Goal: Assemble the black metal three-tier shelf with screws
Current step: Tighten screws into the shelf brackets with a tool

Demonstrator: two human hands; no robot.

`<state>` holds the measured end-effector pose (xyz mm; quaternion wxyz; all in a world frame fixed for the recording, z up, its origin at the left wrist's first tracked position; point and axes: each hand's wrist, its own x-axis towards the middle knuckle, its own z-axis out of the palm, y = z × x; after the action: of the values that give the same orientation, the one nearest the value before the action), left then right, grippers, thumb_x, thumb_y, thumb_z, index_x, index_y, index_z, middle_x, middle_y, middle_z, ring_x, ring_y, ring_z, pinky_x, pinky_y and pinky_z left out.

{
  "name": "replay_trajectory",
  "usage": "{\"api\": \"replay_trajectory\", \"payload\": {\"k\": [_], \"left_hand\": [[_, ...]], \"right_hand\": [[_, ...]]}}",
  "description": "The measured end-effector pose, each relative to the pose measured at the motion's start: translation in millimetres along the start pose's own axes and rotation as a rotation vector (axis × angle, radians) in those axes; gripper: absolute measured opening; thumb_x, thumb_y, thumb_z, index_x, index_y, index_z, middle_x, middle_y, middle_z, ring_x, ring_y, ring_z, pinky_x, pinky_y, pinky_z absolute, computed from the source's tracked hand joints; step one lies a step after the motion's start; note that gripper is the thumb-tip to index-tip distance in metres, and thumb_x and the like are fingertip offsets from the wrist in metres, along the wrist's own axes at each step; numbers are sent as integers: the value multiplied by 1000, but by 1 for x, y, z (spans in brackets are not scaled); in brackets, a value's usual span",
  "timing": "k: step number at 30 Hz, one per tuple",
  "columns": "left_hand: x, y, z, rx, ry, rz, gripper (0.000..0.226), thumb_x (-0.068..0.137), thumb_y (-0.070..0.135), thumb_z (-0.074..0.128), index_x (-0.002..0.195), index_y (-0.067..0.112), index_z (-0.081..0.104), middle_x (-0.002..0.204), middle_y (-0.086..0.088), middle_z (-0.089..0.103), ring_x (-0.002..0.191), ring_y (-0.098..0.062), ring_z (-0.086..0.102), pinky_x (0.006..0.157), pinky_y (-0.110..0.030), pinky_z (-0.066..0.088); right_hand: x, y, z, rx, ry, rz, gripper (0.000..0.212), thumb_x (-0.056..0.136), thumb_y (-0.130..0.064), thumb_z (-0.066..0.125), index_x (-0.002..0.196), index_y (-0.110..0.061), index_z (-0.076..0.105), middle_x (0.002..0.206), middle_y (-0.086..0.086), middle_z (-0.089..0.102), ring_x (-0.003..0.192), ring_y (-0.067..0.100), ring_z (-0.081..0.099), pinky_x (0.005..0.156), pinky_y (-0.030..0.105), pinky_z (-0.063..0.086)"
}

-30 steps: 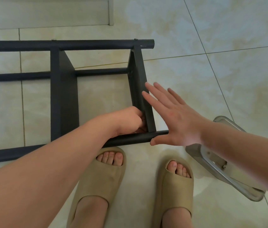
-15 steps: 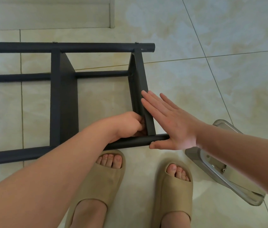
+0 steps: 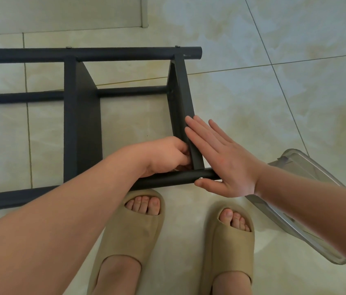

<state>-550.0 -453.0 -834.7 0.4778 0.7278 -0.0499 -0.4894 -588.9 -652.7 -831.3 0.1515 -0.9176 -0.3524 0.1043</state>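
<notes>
The black metal shelf lies on its side on the tiled floor, its far pole (image 3: 125, 54) at the top. Its end panel (image 3: 181, 92) meets the near pole (image 3: 167, 180) at a corner. My left hand (image 3: 165, 154) is curled inside that corner, fingers hooked on the panel's inner edge, fingertips hidden. My right hand (image 3: 221, 158) lies flat against the panel's outer side with straight fingers. Its thumb sits under the near pole, beside a silver screw head (image 3: 200, 178).
A second black panel (image 3: 82, 124) stands to the left. A clear plastic container (image 3: 295, 167) lies on the floor at the right, partly under my right forearm. My feet in tan slippers (image 3: 129, 231) stand just in front of the near pole.
My right hand has drawn its spread fingers together and settled flat against the end panel. My left hand has stayed curled in the corner.
</notes>
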Motion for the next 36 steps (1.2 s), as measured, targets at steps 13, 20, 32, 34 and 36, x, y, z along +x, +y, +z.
{"api": "replay_trajectory", "payload": {"k": [13, 20, 32, 34, 36], "left_hand": [[3, -3, -2, -123, -25, -44, 19, 97, -3, 51, 106, -1, 68, 100, -16, 75, 87, -23, 73, 82, -32, 58], [0, -4, 1, -251, -2, -68, 23, 100, -1, 47, 94, 7, 68, 86, -11, 76, 74, -17, 73, 60, -22, 55], [1, -6, -2, -177, 29, -102, 23, 86, -1, 65, 72, 14, 73, 63, -6, 70, 58, -14, 66, 56, -19, 50], [3, -6, -3, -198, 17, -128, 24, 85, -3, 65, 70, 14, 72, 63, -6, 69, 59, -16, 67, 58, -22, 51], [5, -8, -4, -249, -14, -156, 22, 85, -3, 66, 72, 12, 74, 73, -12, 73, 70, -21, 71, 72, -30, 57]], "right_hand": [[-1, 2, 1, -21, -24, -8, 97, 96, -60, 45, 160, 4, 9, 169, 19, -1, 157, 32, -4, 126, 56, 9], [-1, 2, 1, -8, -37, -3, 97, 96, -61, 47, 160, 3, 10, 169, 18, -1, 158, 31, -4, 126, 55, 9], [-2, 3, 2, 29, -15, 13, 98, 94, -62, 49, 160, 2, 12, 170, 16, 1, 158, 30, -2, 126, 55, 11], [-2, 3, 2, 30, -14, 16, 98, 94, -62, 49, 160, 1, 12, 170, 16, 1, 158, 30, -2, 126, 55, 11], [-1, 2, 3, 33, -11, 20, 99, 94, -61, 49, 160, 1, 11, 170, 15, 1, 158, 30, -2, 126, 55, 11]]}}
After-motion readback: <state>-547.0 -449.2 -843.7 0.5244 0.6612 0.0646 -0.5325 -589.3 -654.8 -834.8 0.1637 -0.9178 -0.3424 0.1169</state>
